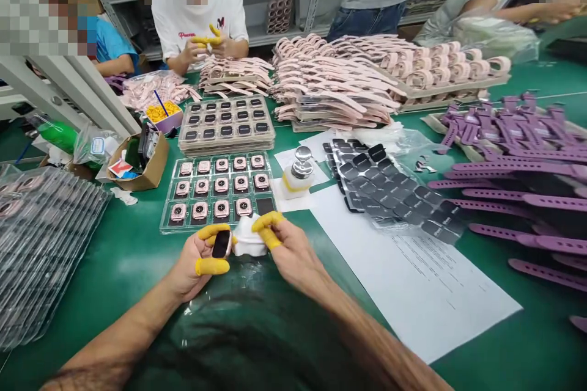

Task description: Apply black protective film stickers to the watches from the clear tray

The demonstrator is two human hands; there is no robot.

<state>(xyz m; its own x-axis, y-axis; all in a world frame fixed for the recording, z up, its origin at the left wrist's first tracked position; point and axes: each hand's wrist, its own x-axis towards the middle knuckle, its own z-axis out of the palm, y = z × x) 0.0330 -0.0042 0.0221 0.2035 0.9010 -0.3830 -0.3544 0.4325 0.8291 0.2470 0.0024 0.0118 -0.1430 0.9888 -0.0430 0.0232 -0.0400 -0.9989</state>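
Between the yellow-covered thumb and fingers of my left hand (195,263) is a pink smartwatch case (222,244), its dark screen showing. My right hand (291,244), also in yellow finger cots, pinches a white cloth (250,238) just right of the watch. Whether cloth and watch touch, I cannot tell. Directly beyond my hands lies a clear plastic tray (167,211) with rows of pink watch cases, their backs facing up. One compartment (265,206) at its near right corner holds no watch. A pump bottle (297,180) with a metal top stands right of the tray.
Stacked trays (50,256) rise at the left, near a cardboard box (158,165). Black film sheets (394,189) and printed paper (413,293) lie to the right, beside purple straps (518,183). Pink straps (339,85) pile up at the back. A co-worker (202,18) sits across the green table.
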